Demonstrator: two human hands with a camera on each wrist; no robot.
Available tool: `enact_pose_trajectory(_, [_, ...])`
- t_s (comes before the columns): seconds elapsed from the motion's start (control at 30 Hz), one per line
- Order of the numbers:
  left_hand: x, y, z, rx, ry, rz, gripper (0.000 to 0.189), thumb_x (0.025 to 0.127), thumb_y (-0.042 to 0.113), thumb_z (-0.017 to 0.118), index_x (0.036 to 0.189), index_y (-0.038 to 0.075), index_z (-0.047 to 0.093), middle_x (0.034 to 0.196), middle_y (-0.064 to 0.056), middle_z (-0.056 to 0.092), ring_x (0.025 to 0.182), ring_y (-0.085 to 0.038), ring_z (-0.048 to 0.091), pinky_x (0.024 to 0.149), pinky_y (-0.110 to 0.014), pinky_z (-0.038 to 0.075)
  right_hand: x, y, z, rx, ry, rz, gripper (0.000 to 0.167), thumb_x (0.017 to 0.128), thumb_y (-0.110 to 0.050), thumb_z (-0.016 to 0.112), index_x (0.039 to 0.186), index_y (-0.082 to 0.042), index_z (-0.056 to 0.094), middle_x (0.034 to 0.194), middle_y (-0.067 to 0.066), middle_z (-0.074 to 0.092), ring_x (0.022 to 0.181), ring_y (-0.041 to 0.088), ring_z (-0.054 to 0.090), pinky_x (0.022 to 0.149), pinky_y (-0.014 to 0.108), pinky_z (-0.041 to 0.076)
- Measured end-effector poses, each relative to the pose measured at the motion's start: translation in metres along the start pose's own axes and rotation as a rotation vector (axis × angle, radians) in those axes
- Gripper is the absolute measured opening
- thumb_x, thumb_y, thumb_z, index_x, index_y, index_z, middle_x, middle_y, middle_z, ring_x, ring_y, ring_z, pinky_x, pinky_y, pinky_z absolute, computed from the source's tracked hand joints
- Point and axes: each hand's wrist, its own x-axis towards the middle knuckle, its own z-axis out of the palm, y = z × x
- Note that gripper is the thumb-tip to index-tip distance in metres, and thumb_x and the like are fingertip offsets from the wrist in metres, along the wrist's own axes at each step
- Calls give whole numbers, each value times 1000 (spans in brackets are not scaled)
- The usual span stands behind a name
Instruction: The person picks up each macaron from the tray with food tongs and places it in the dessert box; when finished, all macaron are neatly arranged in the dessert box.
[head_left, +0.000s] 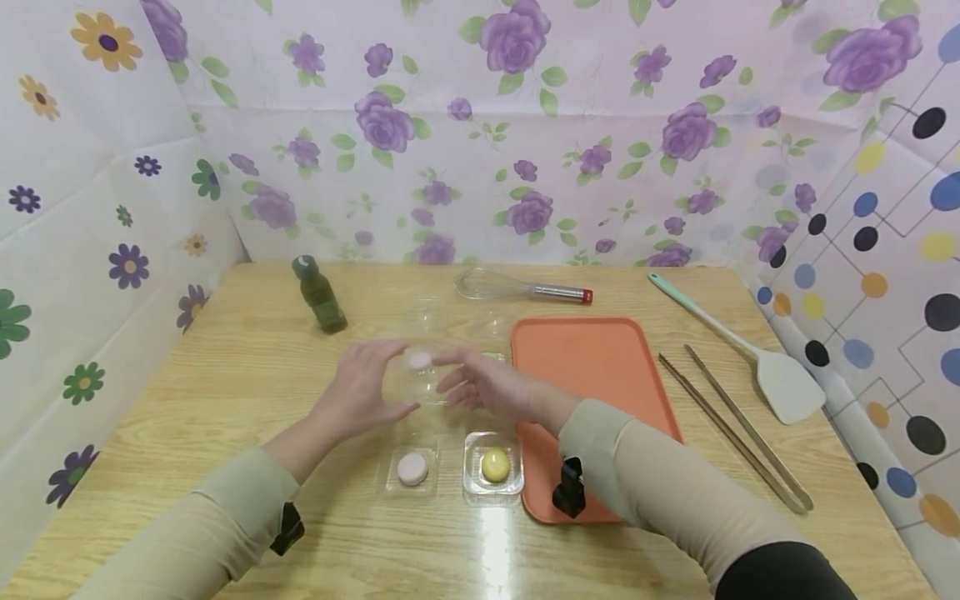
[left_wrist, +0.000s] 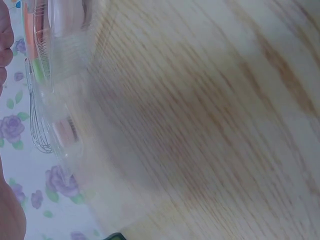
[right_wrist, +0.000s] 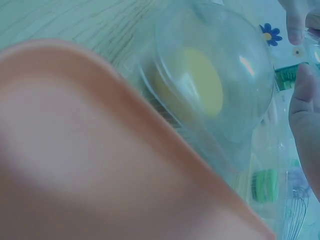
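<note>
My left hand (head_left: 358, 390) reaches in from the left with thumb and forefinger spread beside a clear plastic lid (head_left: 429, 388). Across from it, my right hand (head_left: 489, 385) has its fingertips at the lid's right edge, fingers loosely bent. Behind this lid is a pale pink macaron (head_left: 421, 361). A second pale macaron (head_left: 412, 469) sits in a clear box nearer me. To its right, a yellow macaron (head_left: 495, 465) lies in another clear box, covered by a dome in the right wrist view. A green macaron (right_wrist: 265, 186) shows there too, mostly hidden behind my right hand in the head view.
An orange tray (head_left: 592, 358) lies under my right forearm. Tongs (head_left: 735, 425) and a white spatula (head_left: 787, 383) are farther right. At the back are a whisk (head_left: 525, 288) and, to the left, a dark green bottle (head_left: 321, 296). Patterned cloth surrounds the wooden table (head_left: 247, 375).
</note>
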Motion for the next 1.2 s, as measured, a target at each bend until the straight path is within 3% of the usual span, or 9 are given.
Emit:
enact_pose_trajectory(0.2, [2, 1, 0, 21, 20, -1, 84, 57, 32, 87, 125, 1, 50, 119, -15, 55, 107, -30, 47, 90, -48, 38, 3, 1, 1, 133, -33, 36, 64, 95, -54, 33, 144, -12, 32, 103, 13, 58, 86, 24, 61, 83, 36, 48])
enact_pose_trajectory(0.57, [3, 7, -5, 63, -21, -21, 78, 58, 39, 86, 120, 3, 55, 118, -13, 59, 107, -30, 50, 90, -47, 38, 5, 1, 2, 153, -67, 40, 60, 94, -47, 35, 141, -8, 35, 94, 14, 64, 79, 22, 62, 77, 31, 50])
enact_pose_trajectory(0.83, [-3, 2, -6, 116, -43, 75, 89, 57, 46, 85, 127, 4, 48, 124, -11, 55, 112, -28, 47, 93, -47, 35, 3, 1, 2, 77, -38, 52, 60, 96, -44, 34, 144, -8, 31, 106, 22, 60, 90, 25, 62, 91, 42, 48])
enact_pose_trajectory(1.0, [-5, 0, -7, 125, -77, 83, 88, 59, 50, 82, 128, 6, 49, 127, -11, 54, 113, -28, 48, 95, -49, 34, 2, 2, 2, 54, -14, 64, 62, 95, -46, 36, 144, -8, 26, 114, 29, 56, 100, 36, 59, 90, 39, 48])
enact_pose_trajectory(1.2, [-7, 1, -9, 80, -112, 72, 88, 60, 51, 81, 129, 7, 49, 127, -11, 53, 113, -27, 47, 94, -47, 34, 2, 5, 0, 25, -17, 18, 51, 96, -29, 45, 141, -11, 30, 127, 30, 43, 117, 44, 45, 97, 39, 43])
